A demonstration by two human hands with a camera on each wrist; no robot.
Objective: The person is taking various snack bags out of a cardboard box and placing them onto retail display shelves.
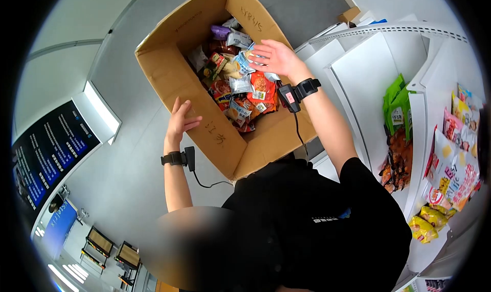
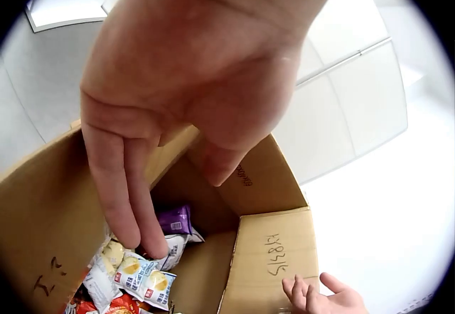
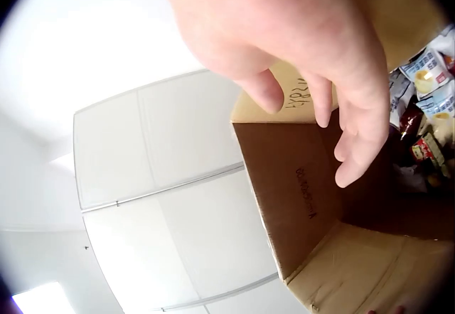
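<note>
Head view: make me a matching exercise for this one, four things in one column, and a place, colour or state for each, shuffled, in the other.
1. Left hand
2. Purple packet
3. Person's shirt
4. Green bags

A. inside the cardboard box
B. black
C. on the white shelving
D. open, by the left flap

Pairs: 1-D; 2-A; 3-B; 4-C

Head view: high, looking down, farther back
Wrist views: close, past the hands (image 2: 170, 93) (image 3: 291, 40)
Shared: carton (image 1: 225, 133)
</note>
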